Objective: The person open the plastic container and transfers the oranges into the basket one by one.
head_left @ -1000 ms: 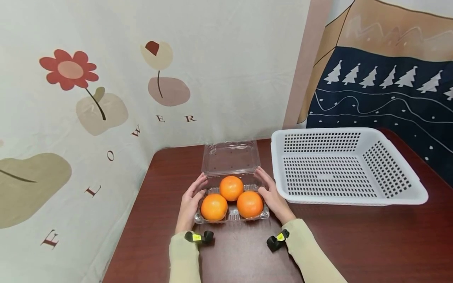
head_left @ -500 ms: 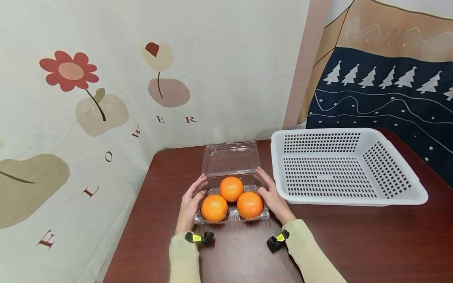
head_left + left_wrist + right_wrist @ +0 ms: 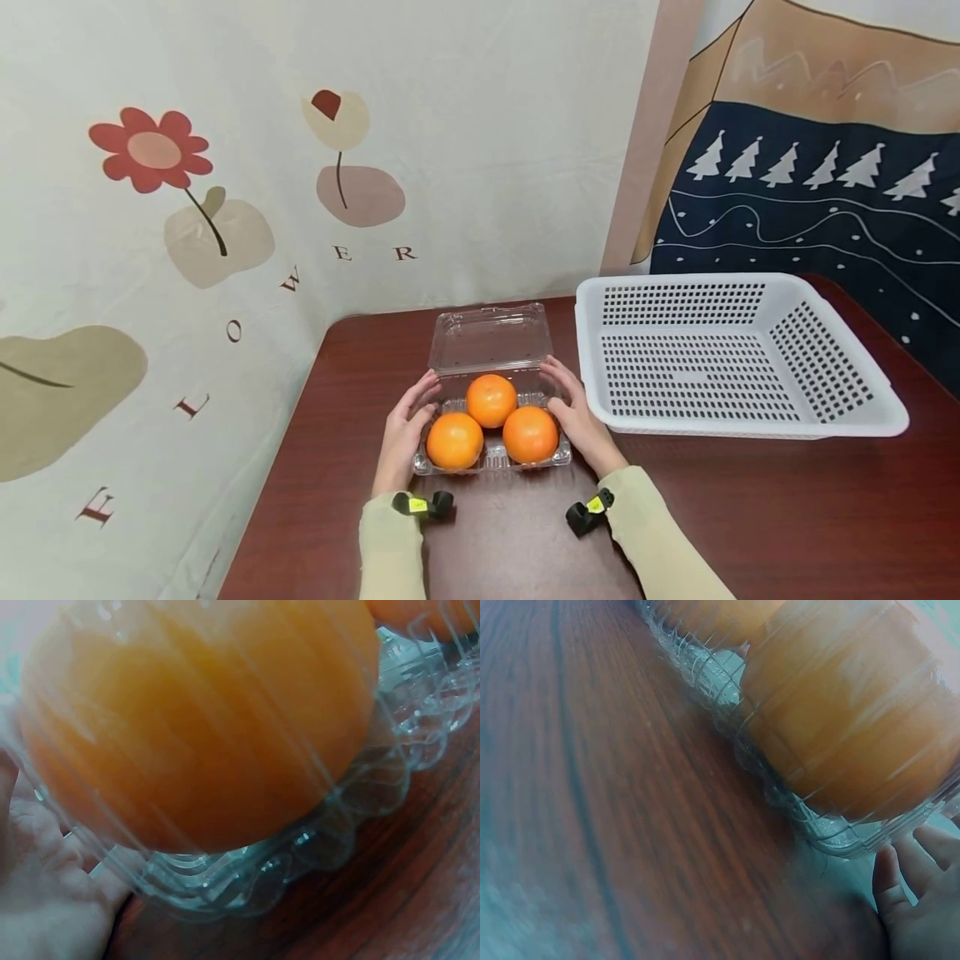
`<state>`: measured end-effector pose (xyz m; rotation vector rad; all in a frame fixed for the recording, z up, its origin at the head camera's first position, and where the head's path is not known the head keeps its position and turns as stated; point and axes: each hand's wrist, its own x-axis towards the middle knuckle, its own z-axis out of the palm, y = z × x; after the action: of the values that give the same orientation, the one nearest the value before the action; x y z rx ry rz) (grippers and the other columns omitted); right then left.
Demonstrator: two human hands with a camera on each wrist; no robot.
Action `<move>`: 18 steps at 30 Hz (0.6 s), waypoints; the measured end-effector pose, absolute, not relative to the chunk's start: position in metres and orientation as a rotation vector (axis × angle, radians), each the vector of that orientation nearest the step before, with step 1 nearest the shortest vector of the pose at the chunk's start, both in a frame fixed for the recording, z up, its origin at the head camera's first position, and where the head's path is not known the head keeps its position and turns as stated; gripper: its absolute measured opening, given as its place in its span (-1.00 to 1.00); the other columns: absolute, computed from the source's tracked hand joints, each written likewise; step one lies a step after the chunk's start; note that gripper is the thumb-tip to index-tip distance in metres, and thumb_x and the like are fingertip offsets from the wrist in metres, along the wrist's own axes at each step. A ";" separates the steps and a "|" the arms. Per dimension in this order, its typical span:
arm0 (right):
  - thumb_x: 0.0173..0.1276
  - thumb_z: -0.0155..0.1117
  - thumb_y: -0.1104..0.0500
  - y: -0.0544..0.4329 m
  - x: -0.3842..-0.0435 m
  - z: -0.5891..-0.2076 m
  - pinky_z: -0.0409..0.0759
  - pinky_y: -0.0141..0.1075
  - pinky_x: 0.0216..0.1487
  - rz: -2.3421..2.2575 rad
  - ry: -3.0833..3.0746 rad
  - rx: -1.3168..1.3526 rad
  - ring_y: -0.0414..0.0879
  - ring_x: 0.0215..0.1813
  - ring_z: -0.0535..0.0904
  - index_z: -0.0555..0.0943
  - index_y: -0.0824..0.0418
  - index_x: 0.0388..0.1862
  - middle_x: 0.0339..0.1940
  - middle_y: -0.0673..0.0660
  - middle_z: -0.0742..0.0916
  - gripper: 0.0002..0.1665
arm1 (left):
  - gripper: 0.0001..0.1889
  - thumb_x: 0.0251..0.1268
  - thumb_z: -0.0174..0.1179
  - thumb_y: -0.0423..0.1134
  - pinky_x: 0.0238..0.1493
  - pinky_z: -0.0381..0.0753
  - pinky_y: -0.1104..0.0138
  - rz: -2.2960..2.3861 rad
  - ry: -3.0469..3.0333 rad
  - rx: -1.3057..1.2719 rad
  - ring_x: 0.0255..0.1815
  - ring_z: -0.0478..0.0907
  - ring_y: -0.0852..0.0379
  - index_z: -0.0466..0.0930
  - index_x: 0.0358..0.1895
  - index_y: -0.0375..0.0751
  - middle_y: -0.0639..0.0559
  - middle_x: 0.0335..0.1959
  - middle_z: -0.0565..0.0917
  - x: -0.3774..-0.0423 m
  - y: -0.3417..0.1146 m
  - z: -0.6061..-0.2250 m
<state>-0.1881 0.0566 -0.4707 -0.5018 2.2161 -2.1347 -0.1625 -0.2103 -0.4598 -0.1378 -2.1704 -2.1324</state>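
Left hand (image 3: 403, 433) and right hand (image 3: 583, 421) flank the clear container (image 3: 493, 459); fingers extended along its sides, neither hand clenched. Cannot tell how firmly they press.

Container sits on the table (image 3: 517, 550). Three oranges inside: left orange (image 3: 454, 441), right orange (image 3: 530, 434), far orange (image 3: 491, 401) behind and between. Lid (image 3: 491, 337) hinged back, away from the person. White basket (image 3: 720, 428) stands to the right, no fruit in it.

Step in hand, my reading: steadying the opened container. Lifting fruit next would call for freeing one hand, the other bracing the wall.
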 end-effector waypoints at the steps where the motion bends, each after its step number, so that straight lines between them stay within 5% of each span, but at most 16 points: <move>1: 0.16 -0.12 0.50 0.057 -0.189 -0.473 0.02 0.04 0.28 -2.122 2.234 -0.485 0.09 0.32 0.17 0.27 0.23 0.27 0.40 0.10 0.14 -0.36 | -0.55 0.29 -0.12 -0.47 0.11 0.33 0.44 -2.130 -2.172 -0.135 0.24 0.24 -0.06 0.25 0.26 -0.24 -0.03 0.28 0.29 -0.163 -0.210 -0.460; 10: 0.17 -0.02 0.36 0.058 -0.195 -0.489 0.14 -0.01 0.22 -2.043 2.404 -0.402 -0.11 0.29 0.20 0.41 0.03 0.17 0.33 -0.13 0.22 -0.44 | -0.53 0.29 -0.12 -0.47 0.10 0.34 0.43 -2.138 -2.168 -0.115 0.24 0.24 -0.06 0.24 0.28 -0.20 -0.03 0.23 0.35 -0.162 -0.209 -0.459; 18: 0.18 0.04 0.27 0.057 -0.196 -0.489 0.21 -0.06 0.20 -1.946 2.501 -0.428 -0.07 0.28 0.18 0.42 0.06 0.16 0.35 -0.10 0.18 -0.49 | -0.55 0.30 -0.07 -0.42 0.12 0.34 0.35 -2.174 -2.129 -0.072 0.22 0.28 -0.03 0.28 0.26 -0.11 -0.12 0.20 0.38 -0.166 -0.214 -0.469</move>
<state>-0.1960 0.0573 -0.4887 -0.4276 2.5007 -1.9458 -0.1661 -0.2136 -0.4692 -0.0717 -2.1293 -2.1745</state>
